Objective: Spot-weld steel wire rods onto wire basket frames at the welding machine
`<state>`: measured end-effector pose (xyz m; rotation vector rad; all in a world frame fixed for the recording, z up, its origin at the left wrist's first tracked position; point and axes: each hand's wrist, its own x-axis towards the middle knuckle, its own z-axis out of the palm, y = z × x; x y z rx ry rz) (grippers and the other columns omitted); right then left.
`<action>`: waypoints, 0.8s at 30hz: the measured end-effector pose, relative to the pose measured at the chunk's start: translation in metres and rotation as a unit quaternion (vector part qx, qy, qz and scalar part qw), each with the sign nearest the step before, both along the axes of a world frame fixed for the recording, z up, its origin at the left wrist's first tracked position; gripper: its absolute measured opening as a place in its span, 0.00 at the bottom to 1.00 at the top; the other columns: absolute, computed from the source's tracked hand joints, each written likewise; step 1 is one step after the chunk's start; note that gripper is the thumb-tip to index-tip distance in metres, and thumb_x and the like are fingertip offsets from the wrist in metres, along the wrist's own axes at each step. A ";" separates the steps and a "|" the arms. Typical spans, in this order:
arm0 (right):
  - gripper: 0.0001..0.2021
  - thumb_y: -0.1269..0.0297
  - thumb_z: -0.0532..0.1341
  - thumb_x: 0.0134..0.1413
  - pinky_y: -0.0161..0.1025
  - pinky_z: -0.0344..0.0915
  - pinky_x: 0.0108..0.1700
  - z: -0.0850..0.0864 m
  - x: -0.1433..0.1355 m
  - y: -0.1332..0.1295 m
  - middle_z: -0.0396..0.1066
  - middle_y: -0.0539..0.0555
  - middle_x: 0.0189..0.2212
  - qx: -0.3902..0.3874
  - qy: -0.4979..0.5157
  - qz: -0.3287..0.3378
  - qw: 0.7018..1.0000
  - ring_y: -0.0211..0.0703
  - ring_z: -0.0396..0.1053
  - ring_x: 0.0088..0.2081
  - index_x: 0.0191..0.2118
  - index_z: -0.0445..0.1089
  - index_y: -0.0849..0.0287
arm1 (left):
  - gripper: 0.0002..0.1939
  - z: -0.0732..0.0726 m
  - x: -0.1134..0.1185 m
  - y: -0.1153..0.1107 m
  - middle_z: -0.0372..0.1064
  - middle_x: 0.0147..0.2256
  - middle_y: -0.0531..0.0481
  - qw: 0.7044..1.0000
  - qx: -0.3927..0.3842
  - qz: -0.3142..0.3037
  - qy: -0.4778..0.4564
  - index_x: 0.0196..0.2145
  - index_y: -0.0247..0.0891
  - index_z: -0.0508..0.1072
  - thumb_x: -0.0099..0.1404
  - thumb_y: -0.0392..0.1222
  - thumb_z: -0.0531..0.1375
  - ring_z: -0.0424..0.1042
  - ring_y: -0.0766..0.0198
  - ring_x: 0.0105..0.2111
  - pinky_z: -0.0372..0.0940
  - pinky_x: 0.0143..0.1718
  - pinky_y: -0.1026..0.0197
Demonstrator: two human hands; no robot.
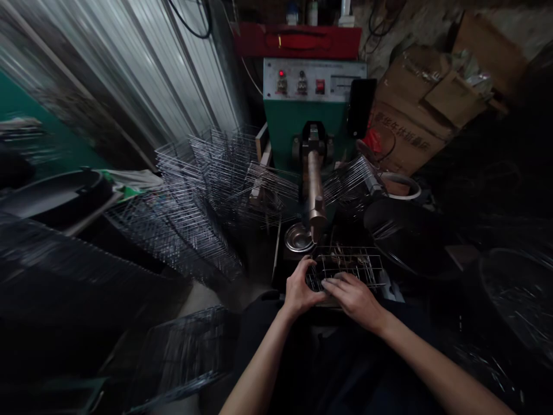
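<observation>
A small wire rack (365, 257) lies low in front of me, under the copper electrode arm (315, 184) of a green machine. My left hand (299, 291) is curled round the rack's left end, thumb towards the near edge. With its fingers bent over the near edge, my right hand (356, 297) grips the rack close to the left thumb. What lies under the fingers is hidden. Just behind the left hand is a round metal dish (298, 237), close to the electrode tip.
The machine's control panel (315, 80) has a lit red lamp. Stacked wire racks (185, 213) stand to the left. Loose wire pieces (352, 178) lie right of the electrode arm. Further right are a cardboard box (410, 115), a white-rimmed bucket (410, 187) and a black container (401, 233).
</observation>
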<state>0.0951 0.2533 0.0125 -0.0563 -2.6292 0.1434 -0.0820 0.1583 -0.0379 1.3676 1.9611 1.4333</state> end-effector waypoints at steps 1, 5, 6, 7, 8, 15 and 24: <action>0.19 0.75 0.57 0.64 0.49 0.74 0.48 0.001 0.000 0.000 0.77 0.61 0.48 -0.004 0.001 0.004 1.000 0.52 0.71 0.47 0.59 0.69 0.63 | 0.36 0.000 0.000 0.000 0.63 0.62 0.45 1.000 0.001 0.000 -0.002 0.51 0.45 0.67 0.44 0.42 0.72 0.66 0.48 0.61 0.67 0.58 0.50; 0.20 0.76 0.56 0.64 0.46 0.75 0.48 0.011 -0.002 0.001 0.77 0.58 0.48 -0.044 0.006 0.024 0.999 0.49 0.72 0.46 0.60 0.68 0.60 | 0.36 0.001 -0.001 0.000 0.63 0.62 0.45 1.000 0.012 0.007 -0.003 0.51 0.45 0.67 0.44 0.41 0.72 0.66 0.49 0.60 0.67 0.58 0.51; 0.21 0.77 0.56 0.64 0.46 0.75 0.48 0.013 -0.003 0.002 0.77 0.58 0.48 -0.057 0.009 0.026 0.998 0.48 0.72 0.46 0.60 0.68 0.59 | 0.35 0.001 -0.002 0.000 0.63 0.62 0.45 1.000 0.013 0.007 -0.003 0.51 0.45 0.66 0.44 0.41 0.72 0.67 0.49 0.60 0.67 0.58 0.51; 0.21 0.77 0.55 0.64 0.45 0.75 0.48 0.014 -0.004 0.002 0.77 0.57 0.48 -0.069 0.013 0.028 0.997 0.48 0.72 0.46 0.60 0.68 0.59 | 0.35 0.002 -0.002 0.001 0.63 0.62 0.45 1.000 0.013 0.006 -0.002 0.51 0.45 0.66 0.44 0.42 0.72 0.67 0.50 0.60 0.67 0.58 0.51; 0.20 0.77 0.55 0.65 0.45 0.75 0.48 0.015 -0.006 0.003 0.77 0.57 0.48 -0.081 0.017 0.027 0.996 0.48 0.72 0.46 0.60 0.68 0.58 | 0.36 0.002 -0.003 0.002 0.63 0.62 0.45 1.000 0.013 0.005 -0.001 0.51 0.45 0.66 0.45 0.42 0.72 0.68 0.50 0.59 0.67 0.57 0.51; 0.18 0.77 0.55 0.65 0.48 0.73 0.49 0.013 -0.019 0.015 0.77 0.56 0.47 -0.123 0.021 0.017 0.992 0.48 0.73 0.46 0.57 0.69 0.57 | 0.35 0.006 -0.011 0.015 0.68 0.57 0.48 1.000 0.027 0.011 -0.002 0.51 0.44 0.66 0.45 0.42 0.71 0.71 0.53 0.54 0.68 0.54 0.54; 0.18 0.76 0.55 0.65 0.48 0.73 0.49 0.022 -0.026 0.022 0.78 0.54 0.46 -0.126 0.015 0.021 0.992 0.47 0.75 0.45 0.56 0.70 0.53 | 0.35 0.015 -0.015 0.017 0.70 0.54 0.50 1.000 0.024 0.018 -0.010 0.51 0.46 0.66 0.45 0.42 0.72 0.72 0.54 0.52 0.68 0.51 0.56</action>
